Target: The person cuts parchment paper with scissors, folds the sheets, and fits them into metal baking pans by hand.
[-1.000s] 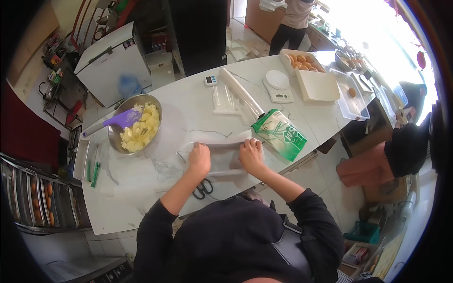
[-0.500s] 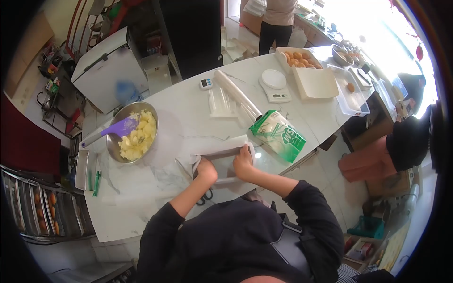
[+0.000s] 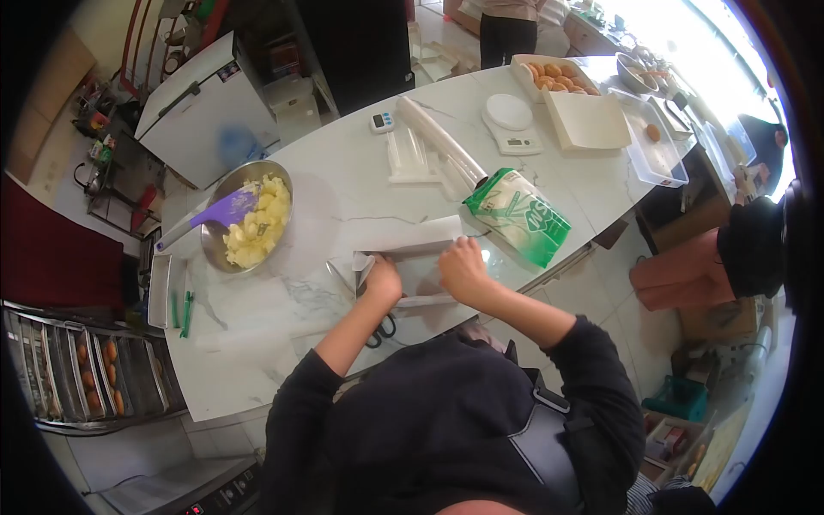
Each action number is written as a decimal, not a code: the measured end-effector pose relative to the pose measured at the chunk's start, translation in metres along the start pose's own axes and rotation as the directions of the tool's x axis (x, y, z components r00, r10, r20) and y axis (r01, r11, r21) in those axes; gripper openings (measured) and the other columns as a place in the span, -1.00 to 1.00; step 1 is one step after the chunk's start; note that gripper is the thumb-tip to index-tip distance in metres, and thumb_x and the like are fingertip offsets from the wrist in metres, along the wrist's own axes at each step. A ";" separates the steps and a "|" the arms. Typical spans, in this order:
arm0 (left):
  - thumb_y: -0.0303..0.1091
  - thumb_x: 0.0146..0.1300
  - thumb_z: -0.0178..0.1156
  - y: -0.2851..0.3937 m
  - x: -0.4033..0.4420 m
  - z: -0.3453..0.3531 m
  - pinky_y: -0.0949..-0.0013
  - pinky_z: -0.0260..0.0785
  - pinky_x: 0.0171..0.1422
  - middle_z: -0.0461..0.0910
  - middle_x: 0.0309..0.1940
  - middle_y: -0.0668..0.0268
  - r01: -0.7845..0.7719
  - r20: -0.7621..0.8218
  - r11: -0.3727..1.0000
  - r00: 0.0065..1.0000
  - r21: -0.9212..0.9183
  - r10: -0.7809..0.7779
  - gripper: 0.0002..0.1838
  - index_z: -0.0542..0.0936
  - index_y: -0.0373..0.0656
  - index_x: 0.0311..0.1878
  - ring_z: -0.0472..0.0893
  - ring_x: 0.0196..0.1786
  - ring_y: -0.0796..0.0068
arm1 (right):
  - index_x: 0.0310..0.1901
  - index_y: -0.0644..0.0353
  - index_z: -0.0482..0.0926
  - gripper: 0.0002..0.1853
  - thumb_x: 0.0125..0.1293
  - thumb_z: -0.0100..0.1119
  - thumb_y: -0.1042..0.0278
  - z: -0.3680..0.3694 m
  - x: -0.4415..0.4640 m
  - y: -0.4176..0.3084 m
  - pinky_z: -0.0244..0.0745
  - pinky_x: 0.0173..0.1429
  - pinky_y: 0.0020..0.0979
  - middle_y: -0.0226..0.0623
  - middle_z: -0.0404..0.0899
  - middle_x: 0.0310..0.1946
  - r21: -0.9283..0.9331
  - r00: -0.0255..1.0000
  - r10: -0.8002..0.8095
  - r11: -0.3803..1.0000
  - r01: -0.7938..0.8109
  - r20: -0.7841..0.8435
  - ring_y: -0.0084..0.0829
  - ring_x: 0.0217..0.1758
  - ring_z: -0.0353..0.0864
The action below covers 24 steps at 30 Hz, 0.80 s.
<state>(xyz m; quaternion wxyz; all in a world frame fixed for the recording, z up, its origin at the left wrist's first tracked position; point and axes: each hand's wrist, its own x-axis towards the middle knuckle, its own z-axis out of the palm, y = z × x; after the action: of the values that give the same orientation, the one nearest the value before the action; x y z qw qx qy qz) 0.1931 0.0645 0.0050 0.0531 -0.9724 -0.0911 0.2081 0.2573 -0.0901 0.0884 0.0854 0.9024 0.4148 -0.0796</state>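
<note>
Leftmost, baked goods (image 3: 89,378) are sitting in a rack, and green pens (image 3: 186,314) are lying near a steel bowl (image 3: 289,199) of yellow mixture (image 3: 270,210). The left hand (image 3: 383,278) is reaching into the left end of a paper-lined pan (image 3: 418,273), which is resting on the table (image 3: 257,378) between both hands; its grip is staying hidden. At the right end, the right hand (image 3: 463,268) is curling its fingers; whether they are pinching paper, I cannot tell. A green-and-white bag (image 3: 520,216) is lying just beyond.
</note>
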 end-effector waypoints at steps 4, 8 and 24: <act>-0.18 -0.21 0.44 0.000 -0.015 -0.020 0.27 0.39 0.06 0.36 -0.06 -0.19 0.084 -0.037 0.953 0.994 -0.290 -0.098 -0.28 0.38 -0.44 -0.03 0.50 -0.03 0.09 | -0.03 0.30 0.35 -0.44 -0.03 0.31 0.20 -0.005 -0.026 0.015 0.27 0.02 -0.21 -0.05 0.41 -0.07 0.439 0.878 0.394 0.862 -0.252 -0.270 -0.06 -0.09 0.46; -0.23 -0.17 0.42 0.000 -0.006 -0.023 0.23 0.39 0.08 0.31 0.00 -0.26 -0.052 -0.055 0.914 0.998 -0.402 0.033 -0.24 0.32 -0.42 0.08 0.50 -0.02 -0.01 | -0.04 0.30 0.29 -0.50 0.05 0.25 0.26 0.028 -0.032 0.016 0.36 -0.13 -0.16 0.03 0.49 -0.25 0.649 0.901 0.426 0.710 -0.274 -0.086 -0.02 -0.18 0.50; -0.06 0.10 0.17 0.029 0.013 -0.025 0.04 0.08 0.31 0.30 0.11 -0.25 -0.290 0.192 0.934 0.924 -0.208 0.330 -0.17 0.00 0.03 0.39 0.10 0.27 -0.27 | -0.39 0.35 0.43 -0.78 0.25 0.09 0.32 0.087 -0.033 0.045 0.46 -0.46 -0.54 -0.37 0.51 -0.49 0.981 0.848 0.498 -0.044 -0.188 0.185 -0.60 -0.50 0.46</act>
<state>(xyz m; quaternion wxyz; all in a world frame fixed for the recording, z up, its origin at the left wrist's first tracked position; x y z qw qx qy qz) 0.2199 0.0374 0.0180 -0.0770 -0.9457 0.0408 0.3132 0.2642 -0.1625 0.0144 -0.5802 0.7866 0.0119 -0.2107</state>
